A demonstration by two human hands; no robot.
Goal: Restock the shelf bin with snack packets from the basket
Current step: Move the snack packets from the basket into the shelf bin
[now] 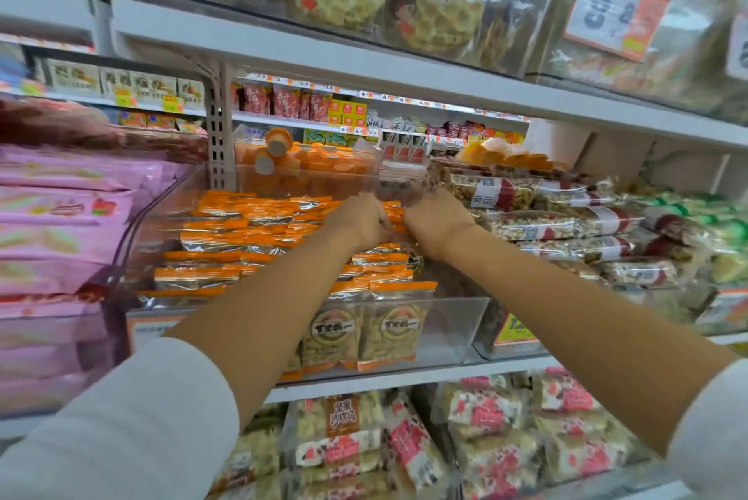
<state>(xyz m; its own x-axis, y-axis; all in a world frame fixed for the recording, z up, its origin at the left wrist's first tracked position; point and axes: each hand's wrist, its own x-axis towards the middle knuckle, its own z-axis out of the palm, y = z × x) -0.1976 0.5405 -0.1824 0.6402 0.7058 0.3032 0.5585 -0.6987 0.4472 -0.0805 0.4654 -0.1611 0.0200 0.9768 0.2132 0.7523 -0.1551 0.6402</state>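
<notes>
White long sleeves sit closest to us: left sleeve [133, 430] at 7 o'clock, right sleeve [716, 430] at 4 o'clock. Both forearms are bare and reach up to frame centre.

Left hand [360, 222] and right hand [435, 222] are just beside each other, backs toward us, over the far end of the clear plastic shelf bin [453, 325]. Fingers of both curl down into the stock. They're blurred, so we can't tell whether either pinches a packet or only presses on the pile.

Orange-and-silver foil snack packets [226, 240] fill the bin in overlapping rows, mostly lying flat, and the hands touch the rear rows. At 6 o'clock of the hands, two upright packets [364, 331] with a round brown logo stand against the bin's front wall. The bin rests on a white metal shelf [404, 377].

Neighbours:
- Pink wrapped packets [60, 216] at 9 o'clock.
- Clear-wrapped nut bars with red-and-white labels [546, 224] at 3 o'clock.
- Clear bin of small orange cups [307, 163] at 12 o'clock, behind ours.
- Round yellow cracker bags [437, 1] on the shelf above, 12 to 1 o'clock.
- Red-and-white printed bags [498, 455] on the shelf below, 5 o'clock.
</notes>
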